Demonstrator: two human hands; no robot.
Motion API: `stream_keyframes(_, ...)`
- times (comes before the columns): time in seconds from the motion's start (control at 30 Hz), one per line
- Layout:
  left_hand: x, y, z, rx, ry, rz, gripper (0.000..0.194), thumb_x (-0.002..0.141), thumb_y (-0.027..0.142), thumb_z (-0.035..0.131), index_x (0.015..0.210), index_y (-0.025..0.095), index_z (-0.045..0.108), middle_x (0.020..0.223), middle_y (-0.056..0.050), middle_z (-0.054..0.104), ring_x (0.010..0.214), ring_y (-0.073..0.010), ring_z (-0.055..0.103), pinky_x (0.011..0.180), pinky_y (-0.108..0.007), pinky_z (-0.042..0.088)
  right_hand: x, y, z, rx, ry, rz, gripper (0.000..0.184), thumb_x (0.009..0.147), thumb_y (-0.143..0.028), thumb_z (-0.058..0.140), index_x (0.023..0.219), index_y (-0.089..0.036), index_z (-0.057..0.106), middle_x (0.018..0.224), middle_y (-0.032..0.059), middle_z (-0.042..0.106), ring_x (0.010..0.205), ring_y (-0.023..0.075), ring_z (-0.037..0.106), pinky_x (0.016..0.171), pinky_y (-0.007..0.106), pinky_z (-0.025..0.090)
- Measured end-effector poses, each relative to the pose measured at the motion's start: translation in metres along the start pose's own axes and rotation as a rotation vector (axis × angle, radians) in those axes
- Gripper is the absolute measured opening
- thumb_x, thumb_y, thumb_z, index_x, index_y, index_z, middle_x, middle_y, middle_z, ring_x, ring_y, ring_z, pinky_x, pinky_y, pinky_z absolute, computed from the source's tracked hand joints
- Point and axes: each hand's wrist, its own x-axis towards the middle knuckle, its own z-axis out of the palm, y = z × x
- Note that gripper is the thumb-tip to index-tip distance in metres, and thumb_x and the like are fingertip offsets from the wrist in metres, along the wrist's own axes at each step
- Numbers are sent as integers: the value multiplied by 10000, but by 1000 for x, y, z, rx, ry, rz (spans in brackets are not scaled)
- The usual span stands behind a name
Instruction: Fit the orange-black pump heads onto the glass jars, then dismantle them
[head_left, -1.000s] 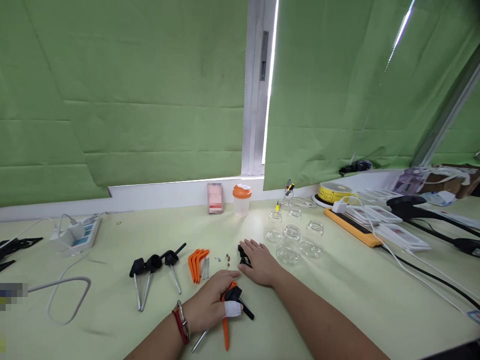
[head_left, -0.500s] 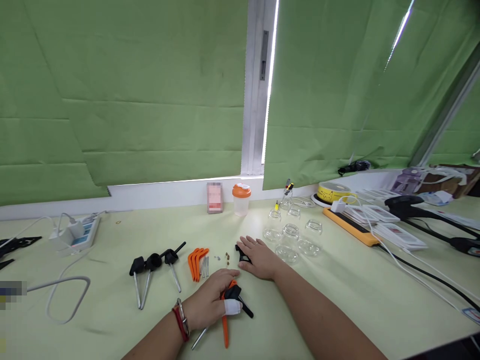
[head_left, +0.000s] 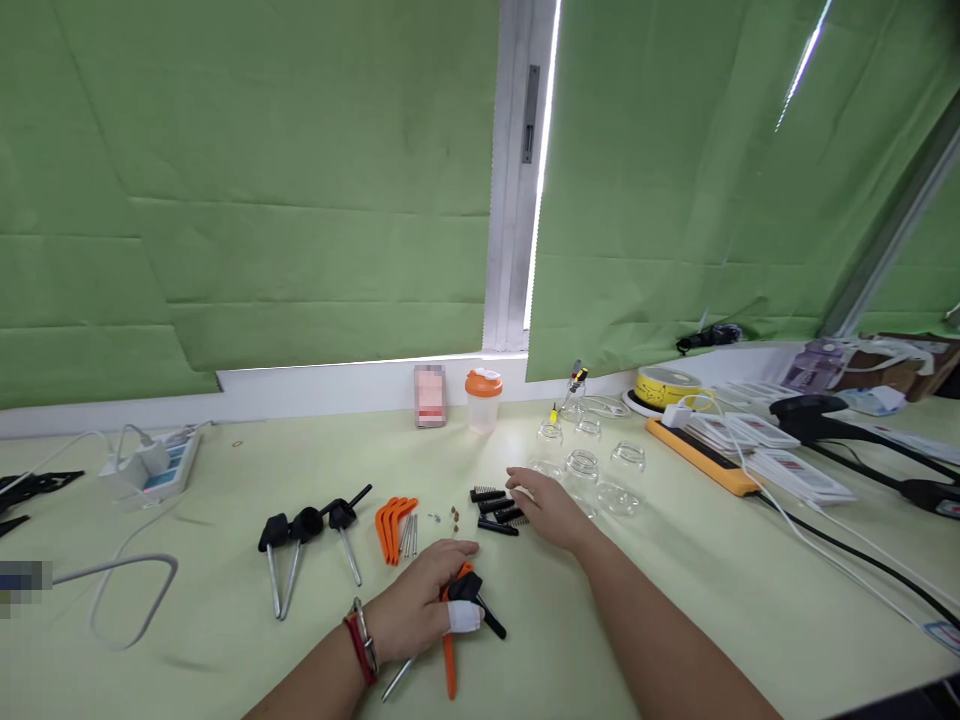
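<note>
My left hand (head_left: 424, 600), its thumb wrapped in white tape, is closed over a piece on the table with a black head (head_left: 466, 587), an orange lever (head_left: 450, 665) and a metal rod (head_left: 397, 680). The grip itself is partly hidden under the fingers. My right hand (head_left: 551, 508) is stretched out, palm down, at the right edge of several black handle-like parts with springs (head_left: 493, 507); nothing shows in it. Left of these lie small brown bits (head_left: 454, 516), thin metal pins (head_left: 409, 537) and curved orange levers (head_left: 392, 530).
Black-headed pieces with metal rods (head_left: 307, 525) lie at left, near a power strip (head_left: 169, 470) and a looping grey cable (head_left: 142, 545). Upturned glass jars (head_left: 583, 485) stand right of my right hand. An orange-lidded cup (head_left: 484, 405) and a pink box (head_left: 430, 398) stand by the wall.
My right hand has shifted right and lifted off the black parts, uncovering them and their springs. My left hand stays where it was on the black-and-orange piece.
</note>
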Motion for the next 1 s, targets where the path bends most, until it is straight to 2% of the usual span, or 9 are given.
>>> stream_keyframes(0.1, 1, -2, 1, 1, -4, 13, 257, 720, 368, 666, 905, 193, 632, 1334, -88, 492, 1254, -284, 395, 1040, -391, 327, -4, 5, -7, -1, -22, 40, 172, 794, -195, 493, 870, -235, 642, 1259, 44, 576, 1170, 221, 520, 981, 392, 398)
stream_keyframes(0.3, 2, -5, 1, 17, -8, 3, 240, 726, 344, 669, 897, 184, 617, 1344, -99, 481, 1259, -282, 392, 1038, -383, 332, -5, 14, -5, -112, -101, 96, 132, 673, -113, 570, 682, -211, 658, 1318, 43, 526, 1140, 268, 537, 938, 418, 425)
stream_keyframes(0.43, 2, -5, 1, 25, -15, 6, 224, 732, 333, 671, 888, 184, 609, 1346, -102, 480, 1269, -274, 382, 1043, -379, 326, -4, 17, -1, -147, -136, 67, 154, 680, -115, 559, 655, -203, 682, 1321, 53, 523, 1096, 263, 565, 920, 401, 440)
stream_keyframes(0.67, 3, -4, 1, 23, -16, 0, 228, 733, 334, 670, 890, 181, 606, 1356, -103, 472, 1274, -282, 377, 1044, -386, 326, -1, 8, 5, -180, -156, -2, 160, 709, -137, 550, 660, -178, 696, 1316, 90, 525, 1227, 252, 459, 991, 363, 384)
stream_keyframes(1.0, 1, -2, 0, 22, -18, -8, 236, 729, 339, 664, 898, 181, 619, 1356, -100, 474, 1273, -291, 376, 1048, -393, 323, 2, -10, 13, -177, -102, -41, 166, 751, -164, 561, 649, -176, 691, 1217, 89, 596, 1126, 243, 526, 951, 345, 402)
